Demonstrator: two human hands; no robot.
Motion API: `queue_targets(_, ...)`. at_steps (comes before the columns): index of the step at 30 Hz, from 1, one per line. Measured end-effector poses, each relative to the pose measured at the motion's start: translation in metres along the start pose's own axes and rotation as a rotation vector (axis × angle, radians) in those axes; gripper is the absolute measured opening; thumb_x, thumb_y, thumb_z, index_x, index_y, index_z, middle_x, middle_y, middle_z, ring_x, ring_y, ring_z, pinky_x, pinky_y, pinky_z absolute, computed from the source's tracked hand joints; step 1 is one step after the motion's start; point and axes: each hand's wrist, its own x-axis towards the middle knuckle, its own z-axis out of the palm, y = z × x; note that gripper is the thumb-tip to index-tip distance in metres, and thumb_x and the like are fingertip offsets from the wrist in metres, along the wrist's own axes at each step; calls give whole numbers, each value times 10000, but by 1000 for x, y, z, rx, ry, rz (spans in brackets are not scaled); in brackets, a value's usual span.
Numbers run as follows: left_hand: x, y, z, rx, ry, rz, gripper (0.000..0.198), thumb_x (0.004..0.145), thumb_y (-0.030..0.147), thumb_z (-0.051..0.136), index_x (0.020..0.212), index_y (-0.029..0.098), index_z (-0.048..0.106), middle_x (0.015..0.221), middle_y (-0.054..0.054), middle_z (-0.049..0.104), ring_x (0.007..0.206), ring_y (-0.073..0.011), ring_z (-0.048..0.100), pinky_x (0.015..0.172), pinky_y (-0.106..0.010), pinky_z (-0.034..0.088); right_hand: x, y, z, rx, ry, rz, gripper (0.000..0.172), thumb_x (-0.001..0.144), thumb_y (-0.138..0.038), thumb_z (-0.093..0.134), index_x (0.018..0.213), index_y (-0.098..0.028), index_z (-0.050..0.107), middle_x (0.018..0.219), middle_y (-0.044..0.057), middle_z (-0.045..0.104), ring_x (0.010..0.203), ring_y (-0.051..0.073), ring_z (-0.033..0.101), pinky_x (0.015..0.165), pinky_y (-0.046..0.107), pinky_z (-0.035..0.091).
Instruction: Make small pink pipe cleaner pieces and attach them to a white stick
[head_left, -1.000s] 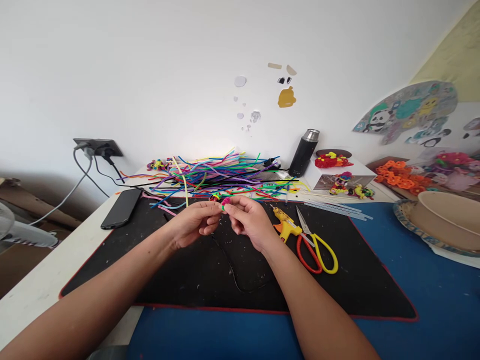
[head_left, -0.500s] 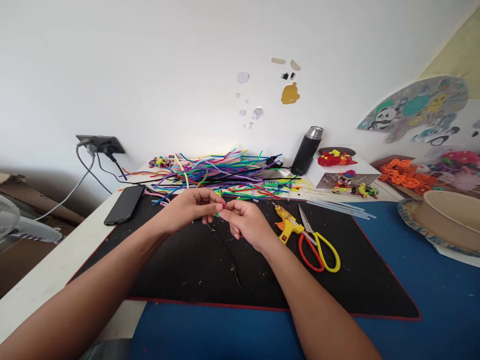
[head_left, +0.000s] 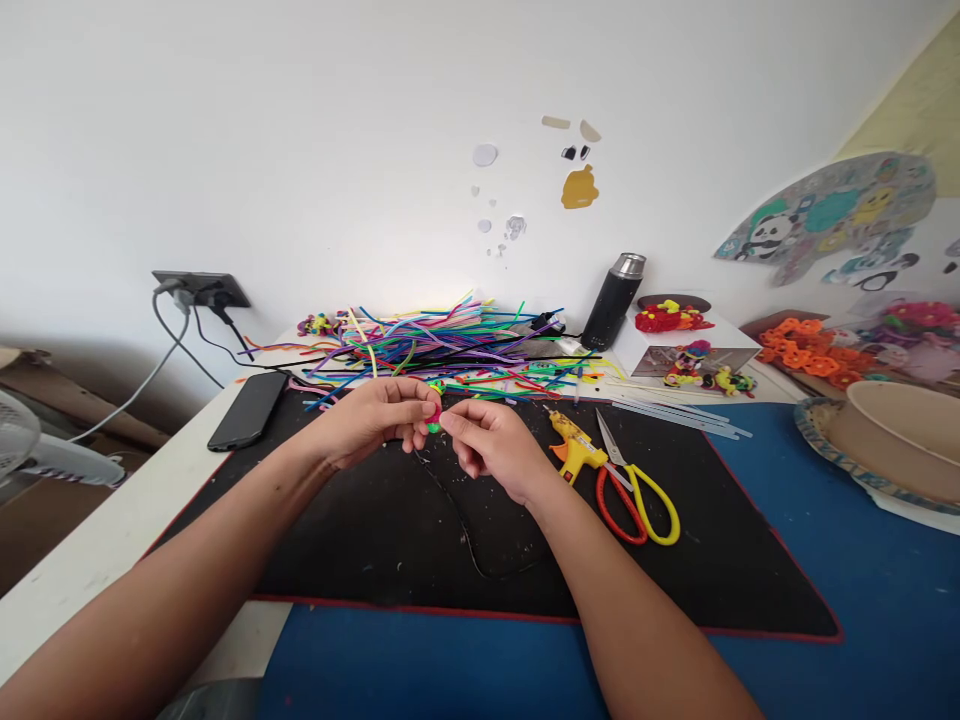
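Note:
My left hand [head_left: 375, 420] and my right hand [head_left: 491, 447] meet above the black mat [head_left: 390, 540], fingertips pinched together. Between them sits a small pink and green pipe-cleaner piece [head_left: 433, 417], gripped by both hands. Most of the piece is hidden by the fingers. A thin black wire [head_left: 457, 520] trails from under the hands across the mat. Just behind the hands lies a pile of coloured pipe cleaners [head_left: 442, 345].
A yellow glue gun [head_left: 571, 443] and red-and-yellow scissors [head_left: 637, 490] lie right of my right hand. A black phone [head_left: 249, 409] rests at the mat's left corner. A black flask [head_left: 613, 300], finished pipe-cleaner figures [head_left: 694, 365] and a beige bowl [head_left: 892, 440] stand at right.
The view has shifted slightly. My hands have drawn closer together and dropped a little, with the small piece turned between the fingertips.

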Motion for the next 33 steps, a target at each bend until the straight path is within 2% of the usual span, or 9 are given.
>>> queue_targets(9,-2,2,3,-109,-25,8,359,696,358,946,870,130,731,630,-22,706,520,-104,641,476,-161,522,-2,-4,-1,99,2,32,404,807,-578,770,834,-204,618,552,-73,537,405,76,443,405,208,220)
queue_targets(22,-5,6,6,94,5,158,302,805,373,869,885,159,671,701,-16,746,625,-130,697,584,-207,569,0,-3,-1,90,86,16,392,803,-570,757,853,-201,633,540,-70,533,394,75,440,398,213,183)
queue_targets(33,-10,10,6,120,-44,161,303,821,393,859,918,174,673,808,-38,779,760,-158,745,707,-246,599,1,-2,-2,89,129,21,396,785,-573,764,829,-208,617,530,-75,533,394,75,439,399,208,195)
